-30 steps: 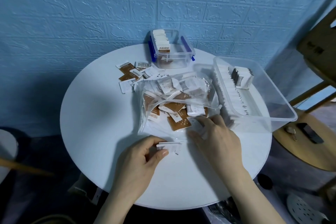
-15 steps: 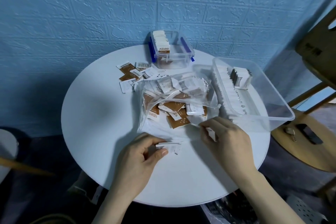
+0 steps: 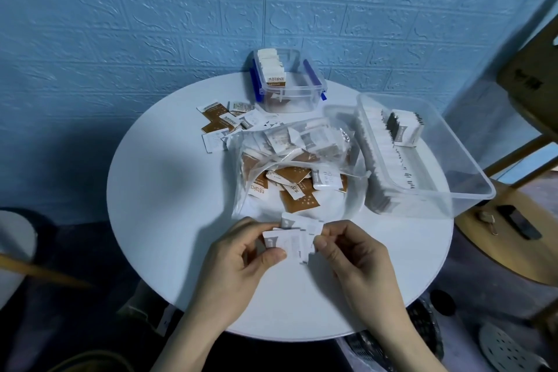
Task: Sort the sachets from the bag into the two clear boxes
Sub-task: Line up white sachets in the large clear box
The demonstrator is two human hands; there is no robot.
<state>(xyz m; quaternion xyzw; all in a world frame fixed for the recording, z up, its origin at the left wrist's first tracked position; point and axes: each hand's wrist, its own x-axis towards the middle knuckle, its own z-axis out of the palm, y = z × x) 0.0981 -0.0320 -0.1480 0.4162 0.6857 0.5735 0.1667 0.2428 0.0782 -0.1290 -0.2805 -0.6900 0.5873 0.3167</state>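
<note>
A clear plastic bag point(image 3: 351, 148) of brown and white sachets lies open in the middle of the round white table point(image 3: 169, 190). Just in front of it my left hand point(image 3: 238, 266) pinches a small stack of white sachets point(image 3: 291, 240). My right hand point(image 3: 353, 254) pinches the stack's right side with thumb and fingers. A small clear box point(image 3: 305, 96) with blue clips stands at the back and holds upright sachets. A large clear box point(image 3: 453, 190) at the right holds rows of white sachets.
Loose brown and white sachets point(image 3: 223, 124) lie at the back left of the bag. A wooden stool point(image 3: 513, 235) stands to the right of the table, and the blue wall is close behind. The large box overhangs the table's right edge.
My right hand drew back from the bag's mouth with a white sachet and brought it to the stack in my left hand. Both hands now hold the stack together, slightly raised.
</note>
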